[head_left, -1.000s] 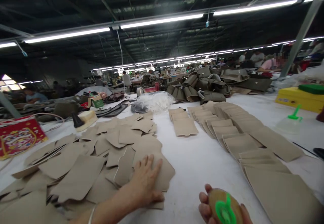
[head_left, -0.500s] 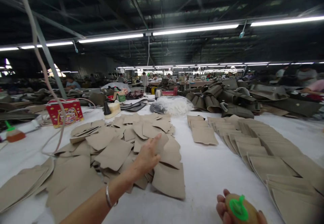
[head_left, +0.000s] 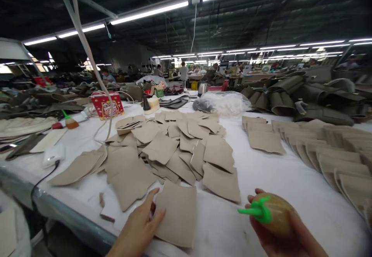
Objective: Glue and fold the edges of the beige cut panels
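Note:
My left hand (head_left: 141, 224) is at the near side of the table, thumb and index finger apart, touching the left edge of a beige sheet piece (head_left: 178, 214). That piece lies flat, just in front of a loose heap of similar beige pieces (head_left: 162, 148). At the lower right, my right hand (head_left: 299, 233) is wrapped round a squeeze bottle (head_left: 277, 212) with a green nozzle and yellowish-brown contents. The nozzle is tilted to the left, towards the beige piece.
On the right, beige pieces lie in overlapping rows (head_left: 328, 148), with a small stack (head_left: 264, 137) beside them. A red box (head_left: 107, 105) stands behind a hanging cable (head_left: 109, 94). Another green-tipped bottle (head_left: 70, 122) is at left. Dark bag-like items (head_left: 290, 94) are piled at the back right.
My left hand has come back from the heap towards me, where a beige piece now lies by it. The bottle's nozzle has tipped leftward. The view has turned right and down.

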Action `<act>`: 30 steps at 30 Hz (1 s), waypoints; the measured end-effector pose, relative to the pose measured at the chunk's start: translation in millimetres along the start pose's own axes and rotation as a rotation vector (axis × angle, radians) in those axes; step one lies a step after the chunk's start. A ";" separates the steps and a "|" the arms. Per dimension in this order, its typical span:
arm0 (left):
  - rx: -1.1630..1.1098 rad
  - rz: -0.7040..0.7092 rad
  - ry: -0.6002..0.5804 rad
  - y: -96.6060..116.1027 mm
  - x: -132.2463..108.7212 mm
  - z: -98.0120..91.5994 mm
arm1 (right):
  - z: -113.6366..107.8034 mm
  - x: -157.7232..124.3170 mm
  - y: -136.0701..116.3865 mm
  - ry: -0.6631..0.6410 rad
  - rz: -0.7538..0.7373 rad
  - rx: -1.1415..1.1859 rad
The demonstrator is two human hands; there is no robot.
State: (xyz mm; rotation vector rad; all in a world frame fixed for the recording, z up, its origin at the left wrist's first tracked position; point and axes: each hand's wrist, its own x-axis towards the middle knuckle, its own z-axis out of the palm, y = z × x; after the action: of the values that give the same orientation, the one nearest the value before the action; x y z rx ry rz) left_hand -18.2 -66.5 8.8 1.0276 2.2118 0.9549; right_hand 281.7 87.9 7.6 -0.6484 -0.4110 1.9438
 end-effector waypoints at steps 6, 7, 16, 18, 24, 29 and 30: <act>0.335 0.326 0.122 28.6 -7.0 17.0 | 24.0 -7.4 18.5 0.084 -0.046 -0.098; 0.340 0.329 -0.010 35.7 -7.5 25.1 | 25.9 -10.2 19.2 0.072 -0.056 -0.129; 0.623 0.250 -0.235 73.5 4.8 54.8 | 33.6 -28.5 7.7 0.031 -0.271 -0.509; 0.668 0.240 -0.242 78.7 4.6 56.1 | 31.1 -26.0 7.1 0.013 -0.295 -0.582; 0.775 0.285 -0.237 85.4 4.6 57.7 | 34.6 -21.5 10.7 -0.036 -0.445 -0.846; 0.639 0.369 -0.246 76.1 13.8 38.6 | 43.6 -20.8 15.8 -0.080 -0.576 -1.117; 0.613 0.388 -0.258 73.5 15.6 35.7 | 44.8 -19.5 17.2 -0.100 -0.597 -1.148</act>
State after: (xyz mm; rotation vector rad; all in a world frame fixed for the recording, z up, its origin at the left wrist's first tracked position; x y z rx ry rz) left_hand 29.4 -6.4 40.9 1.7902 2.1605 0.2382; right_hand 249.2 62.6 39.2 -0.9724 -1.6249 1.0351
